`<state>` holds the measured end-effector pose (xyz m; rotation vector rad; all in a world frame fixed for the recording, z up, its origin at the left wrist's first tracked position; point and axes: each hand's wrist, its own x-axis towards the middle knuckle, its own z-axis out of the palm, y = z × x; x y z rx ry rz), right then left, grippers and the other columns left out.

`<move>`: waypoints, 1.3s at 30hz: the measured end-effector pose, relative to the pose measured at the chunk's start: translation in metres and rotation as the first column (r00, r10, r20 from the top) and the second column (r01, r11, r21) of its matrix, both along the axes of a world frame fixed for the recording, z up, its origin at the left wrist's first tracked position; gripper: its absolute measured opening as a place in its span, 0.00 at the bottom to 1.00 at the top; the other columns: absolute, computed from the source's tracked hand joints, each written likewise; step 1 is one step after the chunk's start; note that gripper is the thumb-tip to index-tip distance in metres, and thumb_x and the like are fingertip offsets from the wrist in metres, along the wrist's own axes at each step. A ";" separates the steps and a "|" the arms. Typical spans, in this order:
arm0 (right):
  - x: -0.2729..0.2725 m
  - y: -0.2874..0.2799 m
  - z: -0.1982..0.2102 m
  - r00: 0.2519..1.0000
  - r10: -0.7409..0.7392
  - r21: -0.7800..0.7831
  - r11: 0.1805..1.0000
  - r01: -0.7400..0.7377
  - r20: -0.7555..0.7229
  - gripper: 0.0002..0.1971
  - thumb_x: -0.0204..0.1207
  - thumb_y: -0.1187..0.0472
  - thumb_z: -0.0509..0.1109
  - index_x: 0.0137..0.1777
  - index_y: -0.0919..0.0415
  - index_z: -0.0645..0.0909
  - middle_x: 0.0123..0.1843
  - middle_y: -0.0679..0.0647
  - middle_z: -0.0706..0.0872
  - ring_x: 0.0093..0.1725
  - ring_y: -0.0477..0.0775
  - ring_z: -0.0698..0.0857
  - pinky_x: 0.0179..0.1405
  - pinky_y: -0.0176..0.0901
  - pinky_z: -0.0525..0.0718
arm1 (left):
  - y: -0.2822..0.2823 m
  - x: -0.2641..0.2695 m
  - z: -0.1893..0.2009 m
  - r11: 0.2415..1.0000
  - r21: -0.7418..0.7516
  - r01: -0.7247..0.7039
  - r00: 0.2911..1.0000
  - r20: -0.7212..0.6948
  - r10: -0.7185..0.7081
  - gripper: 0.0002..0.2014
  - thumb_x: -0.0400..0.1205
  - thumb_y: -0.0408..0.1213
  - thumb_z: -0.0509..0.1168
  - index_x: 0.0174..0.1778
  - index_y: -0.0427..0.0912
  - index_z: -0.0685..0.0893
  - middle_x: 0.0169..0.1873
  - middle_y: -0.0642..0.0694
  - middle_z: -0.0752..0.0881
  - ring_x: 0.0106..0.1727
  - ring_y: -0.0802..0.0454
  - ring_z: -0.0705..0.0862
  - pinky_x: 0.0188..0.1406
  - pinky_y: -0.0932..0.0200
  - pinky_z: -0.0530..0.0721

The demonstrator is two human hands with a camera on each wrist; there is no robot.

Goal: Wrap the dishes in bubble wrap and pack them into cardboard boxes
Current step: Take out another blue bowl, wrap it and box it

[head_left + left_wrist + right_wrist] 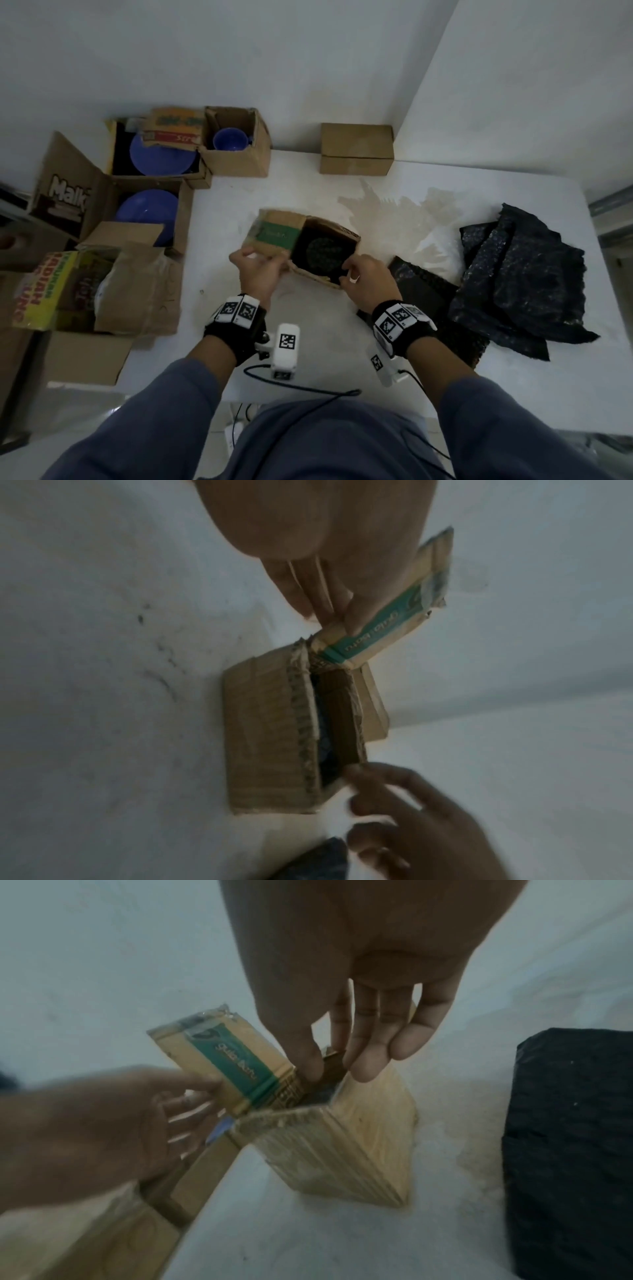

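The white tabletop (pixel 260 346) lies bare in front of the small open brown cardboard box (pixel 317 274) and behind it, up to the closed brown cardboard box (pixel 357 149). Open cardboard boxes holding blue dishes (pixel 150 209) wall the left side; crumpled black bubble wrap sheets (pixel 520 274) crowd the right.
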<state>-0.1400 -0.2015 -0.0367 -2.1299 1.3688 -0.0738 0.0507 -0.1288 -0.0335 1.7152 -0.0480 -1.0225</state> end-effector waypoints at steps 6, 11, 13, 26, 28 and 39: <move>0.000 0.001 0.013 0.987 -0.151 0.044 0.988 0.149 0.056 0.14 0.75 0.51 0.75 0.57 0.49 0.77 0.40 0.45 0.84 0.40 0.51 0.82 0.40 0.47 0.84 | 0.000 -0.006 0.013 0.983 -0.183 -0.006 0.939 0.338 0.069 0.26 0.73 0.25 0.76 0.58 0.46 0.68 0.39 0.48 0.87 0.39 0.59 0.86 0.44 0.65 0.83; 0.002 -0.007 0.037 0.713 -0.532 0.476 0.823 0.309 0.456 0.15 0.80 0.46 0.70 0.54 0.57 0.85 0.41 0.58 0.91 0.38 0.56 0.90 0.37 0.47 0.86 | 0.005 -0.003 0.003 0.830 -0.023 0.557 0.574 0.734 -0.364 0.11 0.73 0.27 0.77 0.42 0.47 0.85 0.41 0.54 0.86 0.44 0.62 0.85 0.40 0.66 0.82; 0.009 -0.007 0.051 0.626 -0.629 0.645 0.722 0.250 0.461 0.20 0.79 0.40 0.68 0.59 0.55 0.84 0.48 0.58 0.91 0.42 0.57 0.92 0.40 0.51 0.90 | 0.005 -0.003 -0.001 0.786 0.032 0.617 0.483 0.773 -0.410 0.11 0.71 0.27 0.77 0.41 0.48 0.86 0.42 0.56 0.84 0.43 0.64 0.83 0.40 0.69 0.80; -0.007 -0.015 0.035 0.488 -0.764 0.657 0.629 0.416 0.423 0.02 0.72 0.71 0.78 0.39 0.70 0.88 0.33 0.63 0.88 0.29 0.54 0.85 0.33 0.42 0.85 | -0.026 0.001 0.025 0.462 0.404 0.789 0.018 0.738 -0.675 0.42 0.61 0.47 0.83 0.70 0.56 0.72 0.66 0.53 0.72 0.67 0.51 0.72 0.66 0.44 0.79; -0.013 -0.018 0.029 0.513 -0.758 0.646 0.633 0.427 0.403 0.03 0.72 0.72 0.78 0.39 0.71 0.87 0.32 0.63 0.88 0.29 0.56 0.84 0.33 0.42 0.85 | -0.048 -0.002 0.031 0.280 0.543 0.792 -0.216 0.678 -0.703 0.57 0.57 0.54 0.84 0.80 0.54 0.61 0.78 0.50 0.62 0.80 0.47 0.61 0.80 0.40 0.65; -0.020 -0.017 -0.013 0.527 -0.805 0.654 0.556 0.512 0.272 0.02 0.74 0.70 0.74 0.42 0.69 0.88 0.34 0.61 0.89 0.30 0.53 0.83 0.31 0.39 0.83 | -0.088 -0.011 0.002 0.001 0.815 0.579 -0.661 0.470 -0.585 0.64 0.55 0.75 0.68 0.83 0.45 0.55 0.76 0.48 0.65 0.76 0.46 0.64 0.76 0.38 0.59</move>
